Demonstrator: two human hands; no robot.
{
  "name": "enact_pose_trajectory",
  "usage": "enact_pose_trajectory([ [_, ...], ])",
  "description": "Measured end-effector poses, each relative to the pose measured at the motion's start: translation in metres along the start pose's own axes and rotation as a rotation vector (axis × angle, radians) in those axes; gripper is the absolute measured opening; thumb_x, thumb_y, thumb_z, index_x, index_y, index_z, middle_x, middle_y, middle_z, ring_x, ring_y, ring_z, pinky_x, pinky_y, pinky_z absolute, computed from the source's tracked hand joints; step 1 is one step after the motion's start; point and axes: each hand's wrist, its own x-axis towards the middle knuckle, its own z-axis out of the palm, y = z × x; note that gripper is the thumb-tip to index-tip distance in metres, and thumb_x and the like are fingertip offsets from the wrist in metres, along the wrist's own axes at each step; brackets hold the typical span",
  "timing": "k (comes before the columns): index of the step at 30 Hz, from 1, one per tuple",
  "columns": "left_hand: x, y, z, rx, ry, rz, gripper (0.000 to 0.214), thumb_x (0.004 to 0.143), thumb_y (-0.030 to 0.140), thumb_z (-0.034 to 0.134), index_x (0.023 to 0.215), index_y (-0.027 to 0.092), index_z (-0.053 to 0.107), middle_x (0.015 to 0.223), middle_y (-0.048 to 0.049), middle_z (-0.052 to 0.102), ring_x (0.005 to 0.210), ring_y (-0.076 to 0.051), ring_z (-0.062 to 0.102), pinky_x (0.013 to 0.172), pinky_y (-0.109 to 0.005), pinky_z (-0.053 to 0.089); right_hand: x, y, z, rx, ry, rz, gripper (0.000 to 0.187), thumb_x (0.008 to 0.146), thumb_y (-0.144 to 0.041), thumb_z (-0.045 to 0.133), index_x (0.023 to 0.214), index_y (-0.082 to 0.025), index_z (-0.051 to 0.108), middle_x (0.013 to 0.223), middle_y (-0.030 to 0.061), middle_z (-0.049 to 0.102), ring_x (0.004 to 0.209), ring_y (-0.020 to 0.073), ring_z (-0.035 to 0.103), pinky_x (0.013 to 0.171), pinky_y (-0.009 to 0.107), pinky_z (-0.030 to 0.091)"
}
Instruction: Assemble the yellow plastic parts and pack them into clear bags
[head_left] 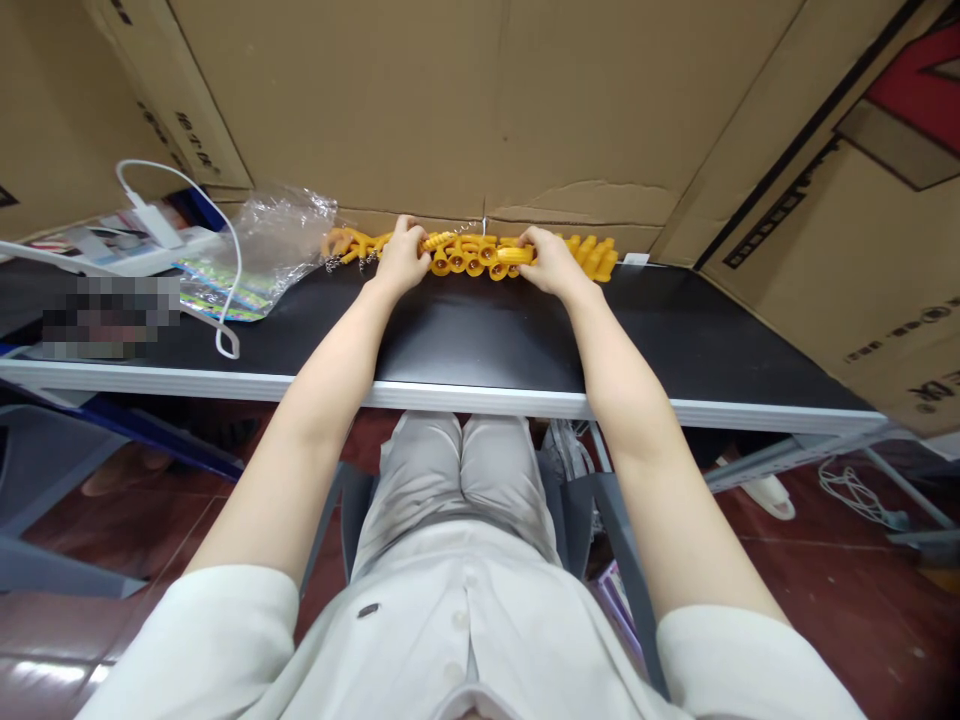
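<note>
A row of several small yellow plastic pieces (471, 257) lies along the far edge of a black table (480, 340), against a cardboard wall. My left hand (402, 258) is closed on the pieces left of the row's middle. My right hand (549, 262) is closed on a yellow piece (513, 255) just right of the middle. More yellow pieces stick out past each hand at both ends. Thin metal chains hang among the pieces near my left hand.
A crumpled clear plastic bag (270, 240) with printed cards lies at the table's left. A white cable (225, 270) loops over it from a white charger (154, 220). Large cardboard boxes (847, 210) stand behind and to the right. Cables lie on the floor at the right.
</note>
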Motion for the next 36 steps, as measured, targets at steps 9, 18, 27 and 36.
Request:
enact_pose_trajectory([
  [9,-0.002,0.009,-0.002,0.03,-0.079,-0.038,0.026,0.091,0.01,0.065,0.115,0.019,0.067,0.137,-0.0149,0.065,0.135,-0.033,0.064,0.125,-0.053,0.046,0.0,-0.001,0.005,0.029,-0.012,-0.015,0.032,0.086,-0.026,0.071,0.117,-0.021,0.068,0.124,0.0166,0.074,0.115,0.0372,0.067,0.108,0.057,0.054],
  [18,-0.003,0.011,0.001,0.025,-0.086,0.011,0.029,0.091,0.02,0.062,0.118,0.019,0.074,0.113,-0.0127,0.075,0.117,-0.031,0.07,0.114,-0.048,0.052,0.002,0.008,0.009,-0.012,-0.014,-0.014,0.031,0.089,-0.028,0.072,0.119,-0.022,0.068,0.126,0.0158,0.073,0.117,0.0375,0.067,0.108,0.057,0.054],
  [27,-0.01,0.026,-0.011,0.07,-0.104,-0.035,0.035,0.09,0.029,0.064,0.121,0.025,0.078,0.102,-0.0093,0.08,0.107,-0.032,0.071,0.098,-0.041,0.054,-0.001,0.003,0.005,-0.06,-0.001,0.036,0.03,0.087,-0.024,0.07,0.117,-0.023,0.067,0.128,0.0175,0.073,0.125,0.0414,0.065,0.11,0.064,0.052],
  [36,-0.014,0.042,-0.019,0.06,-0.094,-0.011,0.034,0.089,0.028,0.063,0.118,0.024,0.079,0.097,-0.0088,0.079,0.104,-0.03,0.071,0.096,-0.038,0.053,-0.005,-0.02,-0.001,0.02,-0.012,-0.003,0.029,0.089,-0.033,0.075,0.115,-0.024,0.07,0.126,0.0165,0.074,0.122,0.0387,0.066,0.112,0.059,0.053],
])
